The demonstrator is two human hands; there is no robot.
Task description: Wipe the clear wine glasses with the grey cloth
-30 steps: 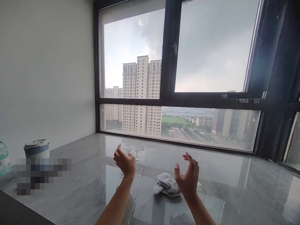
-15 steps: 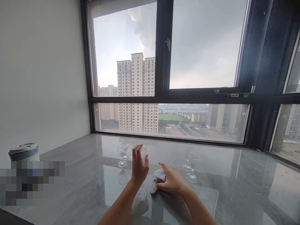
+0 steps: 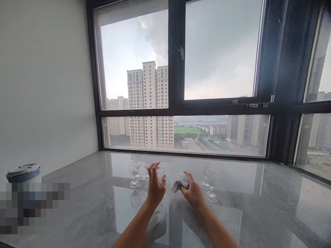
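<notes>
My right hand [image 3: 193, 193] is closed on a crumpled pale grey cloth [image 3: 180, 182], held a little above the glossy grey marble-look surface [image 3: 93, 206]. To its left, my left hand [image 3: 156, 184] is raised with thumb and fingers apart, holding nothing that I can see. Just behind that hand stands a clear stemmed glass [image 3: 161, 171], partly covered by it; whether they touch is unclear. Further left are several more stemmed glasses, the nearest glass [image 3: 133, 174] standing upright. Right of the cloth, an upright stemmed glass [image 3: 212, 182] has another glass [image 3: 205, 179] close behind it.
At the far left stands a lidded container with a blue band [image 3: 24, 174], next to a pixelated patch. A plain wall [image 3: 49, 96] bounds the left side. Behind the glasses runs a dark-framed window [image 3: 177, 112], with tall buildings outside.
My right hand has lifted the cloth off the surface and bunched it, shifting slightly right. My left hand has stayed nearly in place beside the glass. The view has tilted slightly.
</notes>
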